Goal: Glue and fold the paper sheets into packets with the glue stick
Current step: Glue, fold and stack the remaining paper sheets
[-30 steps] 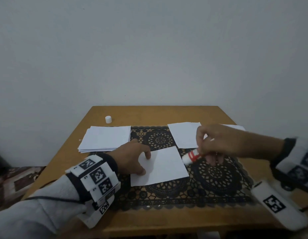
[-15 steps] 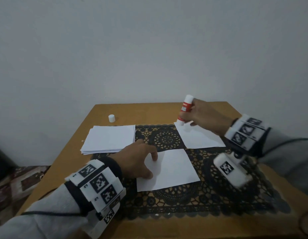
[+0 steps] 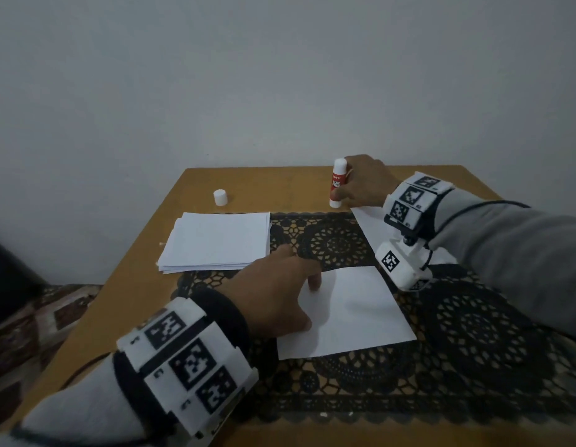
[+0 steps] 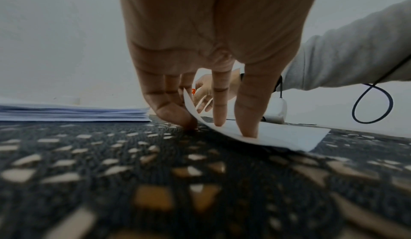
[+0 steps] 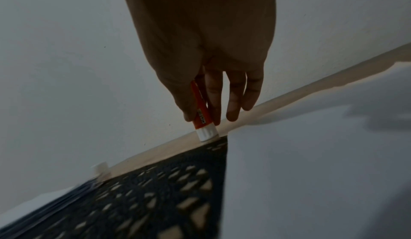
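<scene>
**Two hands apart: glue stick stands at the far edge, sheet lifts at one corner**

Two hands work on the brown wooden table [image 3: 151,275], most of it under a black lace-pattern mat [image 3: 473,333]. On the mat's far left lies the stack of white square paper sheets [image 3: 215,241]; a single white paper sheet [image 3: 354,314] lies in the middle, and another white sheet [image 3: 367,221] lies beyond it, partly under the right wrist.

The right hand [image 3: 365,183] has travelled since a second ago, when it held the glue stick low beside the middle sheet. Half a second ago it carried the stick tilted above the far sheet's corner. Now the red-and-white glue stick [image 3: 338,185] stands upright on bare wood just past the mat's far edge, with thumb and fingers [image 5: 213,102] narrowly closed round its barrel.

The left hand [image 3: 277,295] stays on the middle sheet's left edge. In the left wrist view two straight fingers [image 4: 246,116] press the paper down, while its near corner curls up against the other fingertips.

The small white cap [image 3: 220,197] stands alone on the wood behind the stack, as before.
</scene>
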Demonstrator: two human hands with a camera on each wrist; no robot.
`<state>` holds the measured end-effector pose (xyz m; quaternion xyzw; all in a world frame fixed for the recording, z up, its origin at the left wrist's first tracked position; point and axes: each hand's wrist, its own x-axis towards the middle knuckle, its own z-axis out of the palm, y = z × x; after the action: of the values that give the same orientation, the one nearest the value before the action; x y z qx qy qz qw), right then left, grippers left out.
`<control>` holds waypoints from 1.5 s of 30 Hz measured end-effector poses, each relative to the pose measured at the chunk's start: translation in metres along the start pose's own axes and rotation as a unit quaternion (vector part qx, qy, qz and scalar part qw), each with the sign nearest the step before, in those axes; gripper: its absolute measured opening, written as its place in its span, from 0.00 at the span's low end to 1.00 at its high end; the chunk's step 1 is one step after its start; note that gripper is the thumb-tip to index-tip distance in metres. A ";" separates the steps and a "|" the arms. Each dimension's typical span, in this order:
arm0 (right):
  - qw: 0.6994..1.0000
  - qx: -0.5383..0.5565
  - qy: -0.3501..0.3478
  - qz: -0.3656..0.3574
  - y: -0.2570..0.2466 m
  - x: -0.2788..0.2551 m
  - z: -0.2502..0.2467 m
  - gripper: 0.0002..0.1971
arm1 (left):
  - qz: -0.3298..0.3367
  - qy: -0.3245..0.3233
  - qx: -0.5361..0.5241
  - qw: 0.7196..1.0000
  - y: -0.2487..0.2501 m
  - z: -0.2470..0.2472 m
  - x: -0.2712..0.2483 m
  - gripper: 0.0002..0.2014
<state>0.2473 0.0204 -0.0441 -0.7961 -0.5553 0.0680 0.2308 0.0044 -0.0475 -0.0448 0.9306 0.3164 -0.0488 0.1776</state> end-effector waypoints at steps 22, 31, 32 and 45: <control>0.929 -0.318 -0.184 0.039 0.133 -0.168 -0.133 0.24 | -0.020 -0.006 0.005 1.000 0.006 -0.006 -0.006 0.23; 0.877 -0.424 -0.225 -0.040 0.141 -0.177 -0.128 0.24 | -0.025 -0.005 -0.003 1.000 0.004 -0.005 -0.004 0.22; 0.872 -0.428 -0.233 -0.041 0.140 -0.174 -0.128 0.24 | -0.023 -0.003 -0.003 1.000 0.003 -0.004 -0.004 0.22; 0.835 -0.495 -0.201 -0.132 0.148 -0.174 -0.118 0.13 | -0.019 -0.004 0.002 1.000 0.001 -0.002 -0.003 0.21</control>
<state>0.3516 -0.2140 -0.0315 -0.6921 -0.6485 -0.0891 -0.3042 0.0030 -0.0492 -0.0416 0.9247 0.3329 -0.0567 0.1760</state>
